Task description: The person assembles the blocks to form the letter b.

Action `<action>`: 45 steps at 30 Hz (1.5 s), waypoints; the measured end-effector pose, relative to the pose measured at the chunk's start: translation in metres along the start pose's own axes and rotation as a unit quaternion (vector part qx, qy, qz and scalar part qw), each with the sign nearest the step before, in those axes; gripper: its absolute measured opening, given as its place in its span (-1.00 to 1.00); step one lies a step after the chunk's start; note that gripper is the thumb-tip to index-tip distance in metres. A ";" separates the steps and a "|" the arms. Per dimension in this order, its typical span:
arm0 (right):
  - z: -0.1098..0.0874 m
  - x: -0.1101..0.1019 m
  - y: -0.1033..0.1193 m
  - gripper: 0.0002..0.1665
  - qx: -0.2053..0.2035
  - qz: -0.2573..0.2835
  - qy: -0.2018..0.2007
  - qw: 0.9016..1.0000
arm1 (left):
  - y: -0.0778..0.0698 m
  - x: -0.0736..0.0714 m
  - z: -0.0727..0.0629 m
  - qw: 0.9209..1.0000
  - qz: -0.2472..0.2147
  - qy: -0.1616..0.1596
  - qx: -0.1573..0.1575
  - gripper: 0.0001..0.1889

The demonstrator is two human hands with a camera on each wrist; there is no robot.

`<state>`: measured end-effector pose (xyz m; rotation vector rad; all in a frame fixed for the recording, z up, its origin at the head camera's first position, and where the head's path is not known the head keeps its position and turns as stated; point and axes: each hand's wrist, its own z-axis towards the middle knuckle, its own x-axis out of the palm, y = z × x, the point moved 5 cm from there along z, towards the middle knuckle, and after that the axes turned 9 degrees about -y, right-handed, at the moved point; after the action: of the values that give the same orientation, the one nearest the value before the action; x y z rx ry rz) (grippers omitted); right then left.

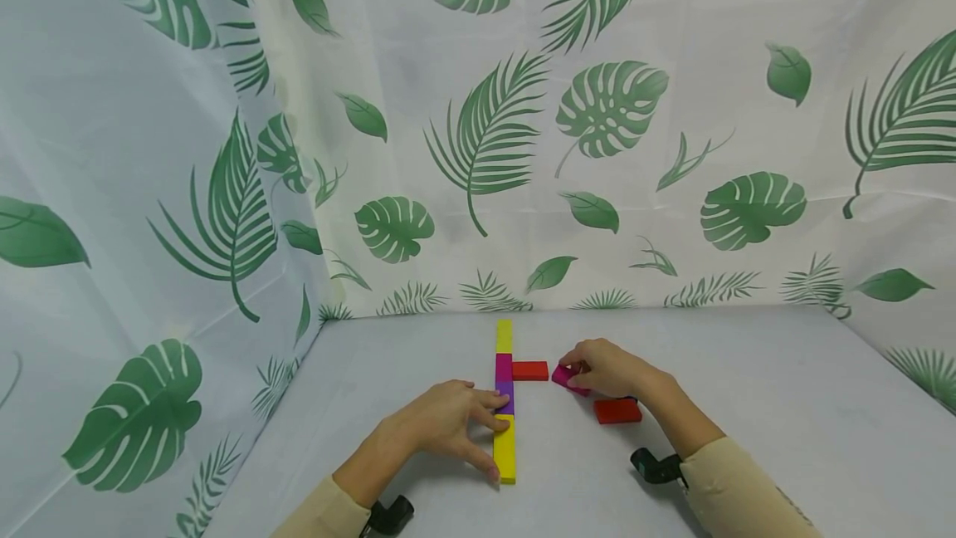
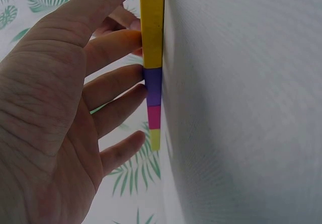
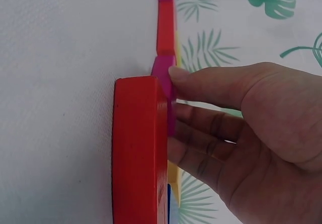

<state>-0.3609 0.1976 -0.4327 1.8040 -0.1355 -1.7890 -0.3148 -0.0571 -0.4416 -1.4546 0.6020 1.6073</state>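
A straight row of blocks lies on the pale table: a far yellow block [image 1: 504, 336], a magenta block [image 1: 504, 366], a purple block [image 1: 504, 389] and a near yellow block [image 1: 505, 451]. From the magenta one a red block [image 1: 530, 371] juts to the right. My left hand [image 1: 444, 420] touches the row, fingertips at the purple and near yellow blocks, thumb by the near end. My right hand [image 1: 608, 368] pinches a second magenta block [image 3: 162, 73], held at an angle just right of the jutting red block.
A loose red block [image 1: 618, 412] lies below my right hand. Beyond it, the right wrist view shows slivers of a yellow block [image 3: 173, 181] and a blue piece [image 3: 169, 204]. A leaf-printed curtain [image 1: 642, 189] stands behind the table and along its left side.
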 end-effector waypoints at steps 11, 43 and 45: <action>0.001 0.001 0.000 -0.56 -0.001 0.002 -0.004 1.000 | 0.000 0.000 0.000 1.000 -0.007 0.008 -0.010 -0.23; 0.003 0.003 0.000 -0.57 0.011 0.004 -0.001 1.000 | 0.001 0.000 0.001 1.000 -0.007 0.000 -0.001 -0.23; 0.003 0.003 0.001 -0.56 0.008 0.005 0.001 1.000 | 0.000 0.000 0.000 1.000 -0.007 0.000 -0.002 -0.23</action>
<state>-0.3627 0.1942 -0.4349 1.8119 -0.1582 -1.7845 -0.3152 -0.0569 -0.4418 -1.4584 0.5876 1.5976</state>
